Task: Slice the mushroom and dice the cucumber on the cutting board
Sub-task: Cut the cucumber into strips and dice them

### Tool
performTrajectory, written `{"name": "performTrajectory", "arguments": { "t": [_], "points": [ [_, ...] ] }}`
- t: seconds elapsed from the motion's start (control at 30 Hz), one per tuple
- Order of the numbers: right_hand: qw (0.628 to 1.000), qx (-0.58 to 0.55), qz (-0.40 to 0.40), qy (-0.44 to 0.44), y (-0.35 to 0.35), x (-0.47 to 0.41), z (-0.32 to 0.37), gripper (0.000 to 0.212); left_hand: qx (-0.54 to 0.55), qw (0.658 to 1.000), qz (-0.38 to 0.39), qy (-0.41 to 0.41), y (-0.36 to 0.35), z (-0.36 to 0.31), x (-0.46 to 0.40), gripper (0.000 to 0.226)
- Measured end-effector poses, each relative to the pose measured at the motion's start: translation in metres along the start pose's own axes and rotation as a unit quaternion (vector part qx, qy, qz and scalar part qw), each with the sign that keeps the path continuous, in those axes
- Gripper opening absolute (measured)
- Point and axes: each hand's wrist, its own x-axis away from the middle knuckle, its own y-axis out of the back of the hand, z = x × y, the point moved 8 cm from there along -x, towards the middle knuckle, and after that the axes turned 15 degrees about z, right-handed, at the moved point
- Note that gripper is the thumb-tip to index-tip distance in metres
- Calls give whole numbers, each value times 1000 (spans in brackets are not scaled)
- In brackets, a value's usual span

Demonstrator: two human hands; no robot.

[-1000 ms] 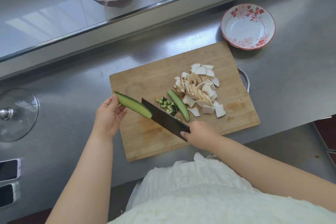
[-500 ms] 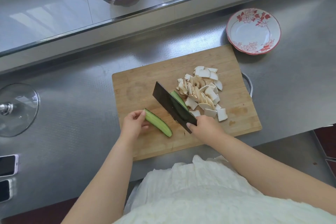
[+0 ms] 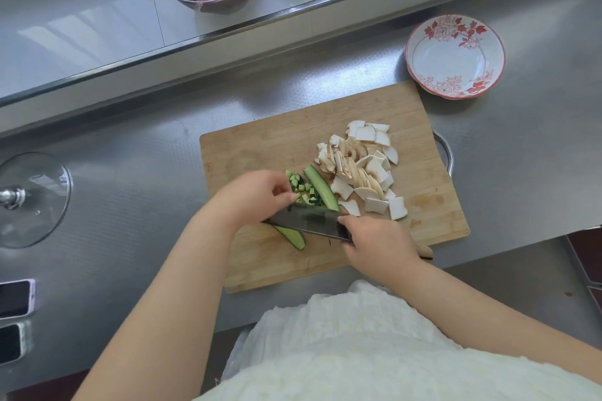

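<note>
While a cucumber strip [image 3: 291,235] is held down at the six o'clock side of the bamboo cutting board [image 3: 267,146] by the curled fingers of the left hand [image 3: 257,194], a dark cleaver [image 3: 309,221] is gripped in the right hand [image 3: 374,242], its blade laid across the strip. Diced cucumber [image 3: 301,190] and a second cucumber strip [image 3: 321,187] are seen just beyond the blade, with sliced mushroom [image 3: 361,169] piled at three o'clock and a red-flowered bowl [image 3: 455,55] set off the board at one o'clock.

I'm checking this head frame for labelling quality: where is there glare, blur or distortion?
Head view: window glare streaks the pale upper shelf; the left hand and the dark cleaver blade look slightly motion-smeared; the white mushroom slices stay sharp; the wide lens bows the steel counter edge.
</note>
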Motion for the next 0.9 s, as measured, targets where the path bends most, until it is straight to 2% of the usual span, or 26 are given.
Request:
{"name": "performTrajectory", "arguments": {
  "t": [0.07, 0.17, 0.23, 0.3, 0.4, 0.47, 0.63, 0.7, 0.83, 0.9],
  "points": [
    [1000, 19, -23, 0, 2, 3, 0, 34, -52, 997, 41, 26, -14, -1, -12, 16],
    [996, 61, -58, -14, 5, 6, -6, 24, -48, 998, 40, 17, -26, 0, -31, 6],
    [996, 70, -53, -25, 3, 8, -8, 22, -34, 998, 41, 13, -29, 1, -41, 6],
    [996, 71, -43, -31, -1, 11, -9, 23, -29, 999, 43, 10, -30, -1, -48, 11],
    [995, 62, -58, -47, 2, 15, -16, 22, -27, 999, -29, 6, -15, -5, -47, 21],
    [995, 60, -53, -64, 4, 17, -21, 20, -53, 997, -55, 33, -8, -1, -43, 28],
    [995, 58, -73, -48, 6, 20, -22, 25, -61, 994, -22, 86, -15, 15, -46, 35],
    [995, 57, -72, -46, 7, 22, -21, 25, -29, 996, -9, 81, -18, 14, -48, 36],
    [994, 80, -48, -57, 3, 22, -21, 22, -53, 997, -56, 11, -11, -13, -41, 30],
    [995, 81, -47, -44, 4, 23, -19, 26, -28, 999, 21, -13, -25, -27, -42, 31]
  ]
}}
